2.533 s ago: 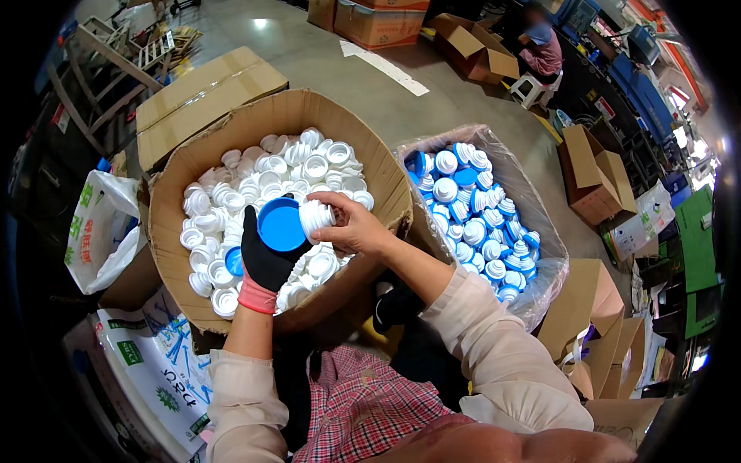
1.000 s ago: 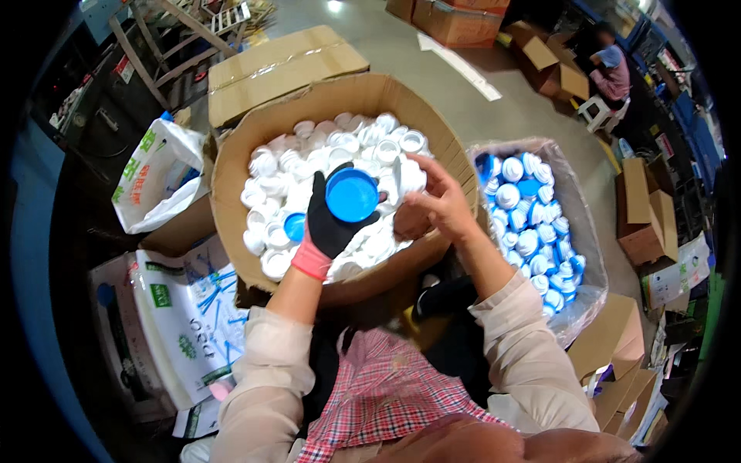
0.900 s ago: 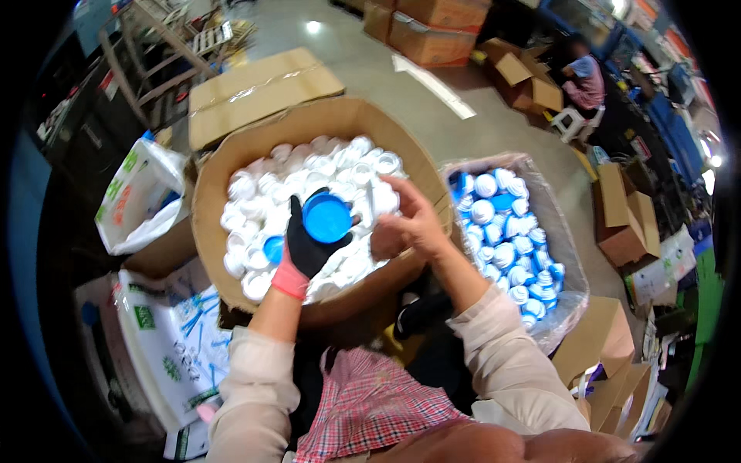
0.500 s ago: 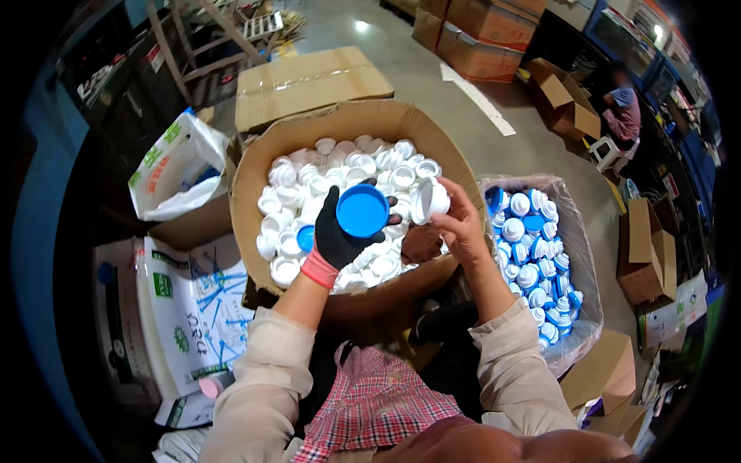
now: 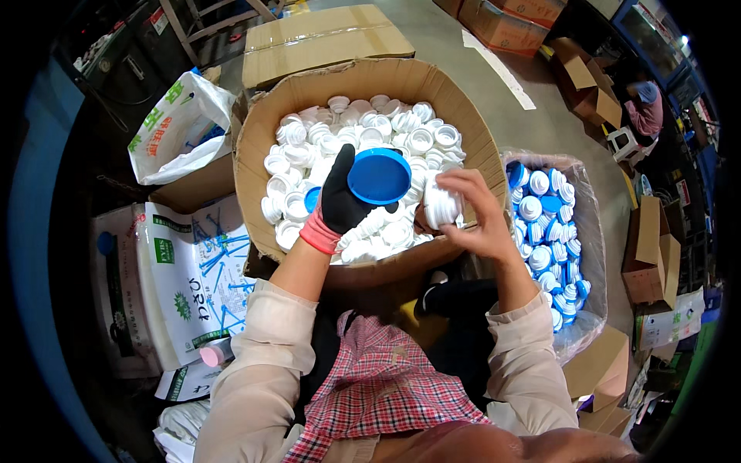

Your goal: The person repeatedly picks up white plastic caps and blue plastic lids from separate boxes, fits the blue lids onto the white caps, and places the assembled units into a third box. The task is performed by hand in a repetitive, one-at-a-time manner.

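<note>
My left hand (image 5: 338,202), in a black glove with a pink cuff, is closed around a round blue cap (image 5: 378,177) whose hollow side faces up. Close to the cap's right, my bare right hand (image 5: 486,216) grips a white ribbed plastic part (image 5: 441,204) between thumb and fingers. Cap and part are apart. Both hands are over a large cardboard box (image 5: 455,96) of loose white plastic parts (image 5: 421,140). One more blue piece (image 5: 312,199) lies among them beside my gloved hand.
Right of the box, a container lined with clear plastic (image 5: 593,289) holds many blue-and-white pieces (image 5: 567,231). At left are a white plastic bag (image 5: 181,127) and thin blue sticks (image 5: 224,258) on printed sheeting. A closed carton (image 5: 328,38) stands behind; a person (image 5: 644,108) sits far right.
The white part has turned in my right hand, so its ribbed side shows instead of its opening. The blue cap is tilted more. The whole view has shifted, with the box now higher.
</note>
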`<state>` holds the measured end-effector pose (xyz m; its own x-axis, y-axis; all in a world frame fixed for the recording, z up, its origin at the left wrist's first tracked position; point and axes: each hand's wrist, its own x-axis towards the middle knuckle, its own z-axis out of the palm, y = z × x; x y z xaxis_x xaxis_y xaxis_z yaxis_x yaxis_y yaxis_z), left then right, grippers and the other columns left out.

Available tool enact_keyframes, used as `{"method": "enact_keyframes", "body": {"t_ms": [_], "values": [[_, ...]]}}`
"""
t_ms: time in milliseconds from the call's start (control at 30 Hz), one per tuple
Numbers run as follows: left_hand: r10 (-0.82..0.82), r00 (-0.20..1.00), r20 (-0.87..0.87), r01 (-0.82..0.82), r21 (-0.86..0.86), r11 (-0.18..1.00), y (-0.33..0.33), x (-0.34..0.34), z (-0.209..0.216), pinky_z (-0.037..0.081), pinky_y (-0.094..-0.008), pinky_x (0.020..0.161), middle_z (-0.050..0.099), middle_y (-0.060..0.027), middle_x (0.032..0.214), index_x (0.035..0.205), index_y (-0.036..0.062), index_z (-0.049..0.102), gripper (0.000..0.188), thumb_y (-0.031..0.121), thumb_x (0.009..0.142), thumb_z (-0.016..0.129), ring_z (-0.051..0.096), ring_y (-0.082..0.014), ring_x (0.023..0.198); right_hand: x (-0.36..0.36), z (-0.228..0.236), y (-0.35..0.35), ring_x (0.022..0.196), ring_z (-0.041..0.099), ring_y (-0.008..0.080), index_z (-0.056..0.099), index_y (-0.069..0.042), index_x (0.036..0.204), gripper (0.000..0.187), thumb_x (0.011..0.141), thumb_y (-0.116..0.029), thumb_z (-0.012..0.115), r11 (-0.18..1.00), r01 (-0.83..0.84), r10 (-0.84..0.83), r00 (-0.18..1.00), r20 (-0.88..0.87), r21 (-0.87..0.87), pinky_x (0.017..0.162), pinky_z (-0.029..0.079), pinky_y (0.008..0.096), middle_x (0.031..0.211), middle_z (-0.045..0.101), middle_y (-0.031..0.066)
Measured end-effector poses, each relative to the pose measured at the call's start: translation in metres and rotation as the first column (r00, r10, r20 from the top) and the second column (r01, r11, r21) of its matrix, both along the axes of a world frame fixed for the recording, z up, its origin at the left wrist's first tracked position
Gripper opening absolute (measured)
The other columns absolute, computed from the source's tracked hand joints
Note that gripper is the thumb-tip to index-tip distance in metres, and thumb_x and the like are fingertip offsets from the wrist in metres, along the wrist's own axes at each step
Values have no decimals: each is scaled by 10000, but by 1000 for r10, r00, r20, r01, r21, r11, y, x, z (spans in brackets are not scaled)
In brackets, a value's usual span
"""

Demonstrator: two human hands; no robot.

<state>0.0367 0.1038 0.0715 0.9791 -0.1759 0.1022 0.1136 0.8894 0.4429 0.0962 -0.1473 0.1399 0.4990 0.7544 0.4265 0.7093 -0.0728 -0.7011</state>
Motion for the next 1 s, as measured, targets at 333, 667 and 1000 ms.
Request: {"method": "enact_keyframes", "body": {"t_ms": [333, 667, 1000], "values": [[119, 979, -168, -18, 507, 862, 2, -7, 14, 541, -316, 633, 671, -146, 926, 1103, -30, 586, 774, 671, 946, 296, 663, -215, 767, -17, -6, 13, 1187, 463, 354, 547, -74, 1244, 706, 564, 14, 716, 922, -60, 199, 921, 334, -383, 985, 448, 427, 1392, 469, 67], [-91, 990, -106, 132, 500, 856, 0, -9, 12, 468, -379, 941, 556, -162, 1237, 1373, 25, 421, 564, 457, 1012, 389, 562, -221, 1110, -18, -13, 8, 1171, 479, 366, 544, -42, 1194, 598, 621, -103, 704, 904, -268, 329, 934, 141, -332, 1004, 417, 427, 1276, 466, 179], [6, 999, -41, -12, -162, 987, -28, -1, 5, 392, -514, 1052, 474, -220, 1365, 1425, 87, 364, 573, 480, 1008, 337, 485, -398, 1249, -13, -6, 10, 1172, 496, 303, 543, -62, 1237, 603, 658, -127, 700, 963, -262, 237, 937, -258, -68, 1011, 388, 378, 1246, 498, 135]]}}
